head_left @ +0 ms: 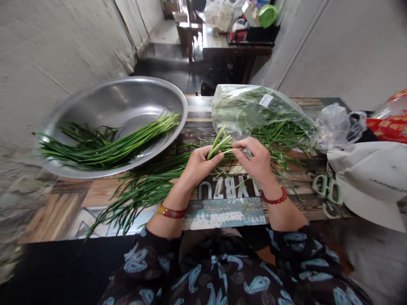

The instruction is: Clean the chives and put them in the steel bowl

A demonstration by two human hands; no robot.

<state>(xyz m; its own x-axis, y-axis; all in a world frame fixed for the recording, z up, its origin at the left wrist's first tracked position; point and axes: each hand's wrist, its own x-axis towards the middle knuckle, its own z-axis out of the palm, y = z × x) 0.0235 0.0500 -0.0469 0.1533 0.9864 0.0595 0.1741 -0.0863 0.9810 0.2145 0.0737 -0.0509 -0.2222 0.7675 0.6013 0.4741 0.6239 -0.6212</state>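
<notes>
My left hand (203, 163) is wrapped round a small bunch of green stalks (219, 142), pale ends pointing up and right, long leaves trailing left over the table. The fingertips of my right hand (254, 159) pinch a pale stalk end beside the bunch. A wide metal basin (127, 95) at the left holds a larger bundle of long green stalks (127, 146). Behind my right hand lies a clear plastic bag (235, 110) with more greens (282, 132) spilling from its opening. Loose leaves (143, 184) spread under and left of my left forearm.
The patterned wooden table (225, 214) bears green-handled scissors (327, 188), a white cap (372, 178), a crumpled plastic bag (333, 125) and a red package (389, 127) at the right. Farther back stands a cluttered table (219, 41); walls flank both sides.
</notes>
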